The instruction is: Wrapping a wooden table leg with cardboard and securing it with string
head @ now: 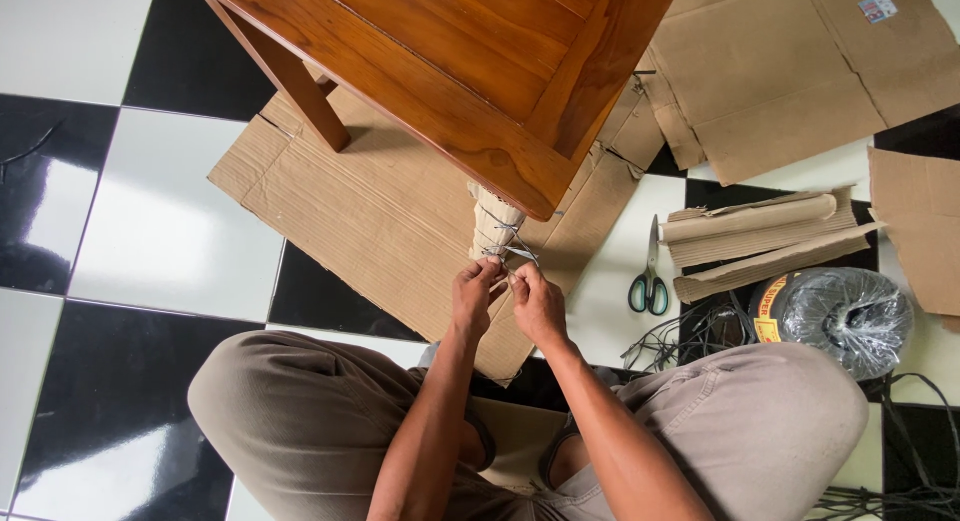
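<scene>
I sit on the floor facing a brown wooden table [470, 71]. Its near leg [494, 221] is wrapped in corrugated cardboard and bound with thin dark string [508, 231]. My left hand [474, 296] and my right hand [537, 303] meet at the foot of that wrapped leg, both pinching the string ends between fingertips. The knot itself is hidden by my fingers.
Flat cardboard sheets [360, 211] lie under the table on a black-and-white tiled floor. Green-handled scissors [650, 276] rest to the right, beside rolled cardboard strips [760, 241], a spool of black string in plastic wrap [845, 316] and loose string [690, 336]. More cardboard [800, 71] lies at upper right.
</scene>
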